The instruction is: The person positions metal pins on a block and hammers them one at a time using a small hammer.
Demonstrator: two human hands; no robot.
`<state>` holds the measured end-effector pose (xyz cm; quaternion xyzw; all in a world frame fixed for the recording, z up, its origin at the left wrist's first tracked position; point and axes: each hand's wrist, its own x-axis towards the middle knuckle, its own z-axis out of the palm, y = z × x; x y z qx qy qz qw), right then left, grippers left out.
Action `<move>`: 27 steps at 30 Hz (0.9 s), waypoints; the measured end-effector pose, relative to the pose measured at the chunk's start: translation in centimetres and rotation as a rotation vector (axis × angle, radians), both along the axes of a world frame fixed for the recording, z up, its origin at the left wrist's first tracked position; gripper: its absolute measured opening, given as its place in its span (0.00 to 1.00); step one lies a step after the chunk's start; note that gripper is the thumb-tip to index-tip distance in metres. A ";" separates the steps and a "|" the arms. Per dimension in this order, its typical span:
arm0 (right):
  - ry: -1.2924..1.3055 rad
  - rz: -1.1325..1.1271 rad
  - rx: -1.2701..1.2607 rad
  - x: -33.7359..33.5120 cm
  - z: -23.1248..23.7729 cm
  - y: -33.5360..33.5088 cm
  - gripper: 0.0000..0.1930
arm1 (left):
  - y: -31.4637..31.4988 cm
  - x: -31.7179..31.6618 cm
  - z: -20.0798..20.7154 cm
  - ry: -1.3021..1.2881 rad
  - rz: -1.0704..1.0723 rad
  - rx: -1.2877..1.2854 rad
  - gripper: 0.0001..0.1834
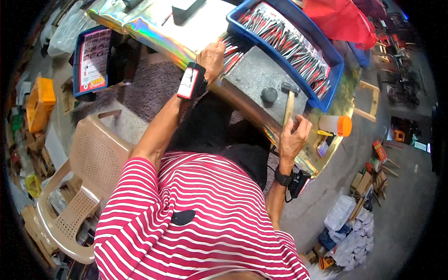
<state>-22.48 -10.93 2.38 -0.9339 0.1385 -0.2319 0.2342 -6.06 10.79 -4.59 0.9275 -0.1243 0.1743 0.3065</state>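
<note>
left hand [212, 59] at slim red-and-black pieces [232, 58], grip cannot be told, right hand [294, 136], grip closed on wooden-handled hammer [289, 107]

Hammer handle [290, 105] of smooth wood — glossy plastic bin [282, 63] — matt, speckled slab [256, 71].

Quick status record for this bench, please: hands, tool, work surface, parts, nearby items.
Left hand: at the loose red, black and white slim pieces; grip unclear
Right hand: holding hammer near its handle's end
Hammer head: over grey slab; contact unclear
On slab: black round piece
Beyond slab: blue bin of similar slim pieces
Right of right hand: orange-lidded container
</note>
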 end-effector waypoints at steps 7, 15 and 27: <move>-0.047 -0.037 0.006 -1.5 -0.8 -0.7 0.08 | -1.1 -0.3 1.8 0.106 -0.012 0.144 0.07; -0.056 -0.139 0.145 -2.2 -1.7 -4.2 0.08 | -0.8 1.9 -1.2 0.040 -0.020 0.350 0.11; 0.024 -0.406 0.307 -5.9 -9.7 -14.8 0.08 | -0.7 1.2 0.0 -0.007 -0.056 0.295 0.07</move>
